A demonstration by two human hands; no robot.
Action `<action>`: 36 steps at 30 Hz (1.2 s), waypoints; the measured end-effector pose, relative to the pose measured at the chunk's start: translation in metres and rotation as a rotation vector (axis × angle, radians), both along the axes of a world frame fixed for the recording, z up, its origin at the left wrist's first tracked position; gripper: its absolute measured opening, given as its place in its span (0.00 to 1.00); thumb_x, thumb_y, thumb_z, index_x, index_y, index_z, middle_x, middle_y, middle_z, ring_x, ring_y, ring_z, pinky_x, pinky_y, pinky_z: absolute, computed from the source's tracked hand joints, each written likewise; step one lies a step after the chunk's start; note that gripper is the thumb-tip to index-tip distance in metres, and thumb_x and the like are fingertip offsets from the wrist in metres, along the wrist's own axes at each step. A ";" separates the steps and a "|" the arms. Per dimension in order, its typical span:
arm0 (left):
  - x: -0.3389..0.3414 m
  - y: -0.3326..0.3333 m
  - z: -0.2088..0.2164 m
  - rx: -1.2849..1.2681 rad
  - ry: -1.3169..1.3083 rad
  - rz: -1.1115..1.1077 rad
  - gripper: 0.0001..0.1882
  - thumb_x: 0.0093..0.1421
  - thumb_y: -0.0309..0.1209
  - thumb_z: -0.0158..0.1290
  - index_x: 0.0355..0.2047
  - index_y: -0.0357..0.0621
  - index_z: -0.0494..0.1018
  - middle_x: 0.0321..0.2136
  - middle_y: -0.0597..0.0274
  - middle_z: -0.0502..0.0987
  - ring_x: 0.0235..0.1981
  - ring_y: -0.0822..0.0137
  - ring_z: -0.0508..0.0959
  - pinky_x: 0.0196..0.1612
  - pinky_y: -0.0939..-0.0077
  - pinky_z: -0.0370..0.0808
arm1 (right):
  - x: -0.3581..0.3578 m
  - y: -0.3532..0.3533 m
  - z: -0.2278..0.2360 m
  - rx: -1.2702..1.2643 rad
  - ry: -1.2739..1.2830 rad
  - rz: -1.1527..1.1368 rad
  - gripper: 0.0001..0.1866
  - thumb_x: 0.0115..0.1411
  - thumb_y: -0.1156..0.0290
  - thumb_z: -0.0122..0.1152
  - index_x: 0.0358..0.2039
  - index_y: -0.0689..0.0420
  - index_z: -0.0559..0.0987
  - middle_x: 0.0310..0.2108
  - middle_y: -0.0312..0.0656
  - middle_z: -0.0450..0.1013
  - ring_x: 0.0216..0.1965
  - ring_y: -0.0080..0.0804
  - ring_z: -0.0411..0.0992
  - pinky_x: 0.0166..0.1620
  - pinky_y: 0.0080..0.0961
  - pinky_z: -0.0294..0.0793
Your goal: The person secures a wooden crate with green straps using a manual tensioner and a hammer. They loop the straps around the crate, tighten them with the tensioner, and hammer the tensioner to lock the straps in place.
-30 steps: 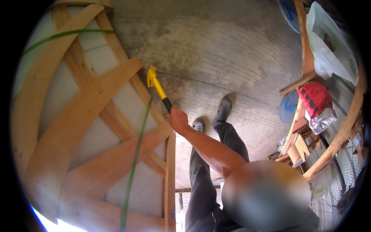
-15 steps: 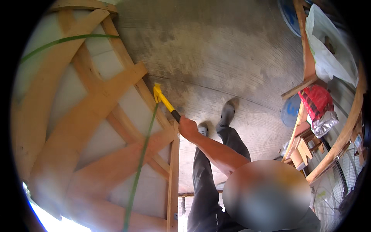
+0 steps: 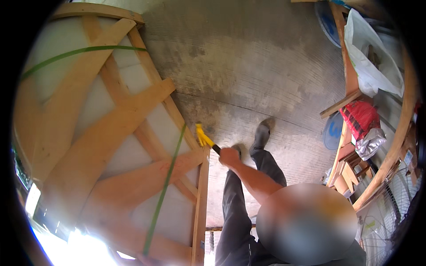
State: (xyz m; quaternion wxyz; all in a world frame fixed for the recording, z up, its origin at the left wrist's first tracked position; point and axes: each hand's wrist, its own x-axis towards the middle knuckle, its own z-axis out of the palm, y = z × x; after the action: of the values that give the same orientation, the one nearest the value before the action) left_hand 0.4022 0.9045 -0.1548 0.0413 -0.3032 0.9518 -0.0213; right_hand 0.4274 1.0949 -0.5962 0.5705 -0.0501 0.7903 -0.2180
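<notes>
My right hand is closed round the black grip of a yellow hammer-like tool. Its yellow head points up and to the left, just beyond the edge of a large wooden crate. A green strap runs across the crate's boards and reaches that edge close to the tool; the two look apart. Another green strap crosses the crate's far end. White panels show between the boards. My left hand does not show. A blurred oval covers part of my upper right arm.
My legs and shoes stand on the concrete floor beside the crate. At the right, a wooden frame holds a white plastic bag and a red bag. Wood offcuts and a wire fan guard lie lower.
My right hand and the tool have moved down and to the right, away from the crate's edge and strap. The view has shifted slightly.
</notes>
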 end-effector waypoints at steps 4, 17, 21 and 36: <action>-0.002 -0.001 0.016 -0.007 0.001 -0.117 0.28 0.66 0.43 0.36 0.61 0.41 0.48 0.60 0.44 0.46 0.63 0.47 0.48 0.60 0.47 0.53 | 0.079 0.025 0.036 0.184 -0.295 -0.457 0.13 0.48 0.66 0.55 0.27 0.65 0.77 0.29 0.57 0.75 0.32 0.52 0.76 0.35 0.42 0.75; -0.007 -0.025 0.046 0.120 0.175 -0.259 0.34 0.47 0.27 0.53 0.57 0.36 0.58 0.55 0.42 0.60 0.57 0.41 0.58 0.59 0.47 0.54 | 0.026 0.148 0.182 0.085 -0.451 -0.870 0.08 0.41 0.79 0.55 0.09 0.61 0.69 0.08 0.44 0.65 0.07 0.35 0.65 0.11 0.31 0.64; -0.009 -0.027 0.068 0.149 0.280 -0.276 0.34 0.45 0.28 0.57 0.54 0.37 0.62 0.55 0.44 0.60 0.57 0.44 0.60 0.59 0.49 0.57 | -0.019 0.143 0.268 0.072 -0.440 -0.823 0.10 0.46 0.76 0.57 0.12 0.62 0.70 0.10 0.43 0.66 0.08 0.34 0.65 0.12 0.29 0.65; 0.063 -0.038 0.078 0.337 0.718 -0.149 0.18 0.54 0.28 0.50 0.46 0.37 0.69 0.50 0.48 0.68 0.54 0.51 0.65 0.57 0.60 0.61 | -0.008 0.052 0.589 -0.429 -0.084 -0.674 0.08 0.50 0.71 0.56 0.23 0.61 0.69 0.15 0.38 0.65 0.13 0.26 0.64 0.16 0.24 0.65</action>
State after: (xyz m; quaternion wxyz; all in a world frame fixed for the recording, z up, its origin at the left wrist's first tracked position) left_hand 0.4654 0.8661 -0.0773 -0.2465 -0.2107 0.9152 0.2394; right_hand 0.4193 1.1466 -0.0076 0.4755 0.1032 0.6749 -0.5548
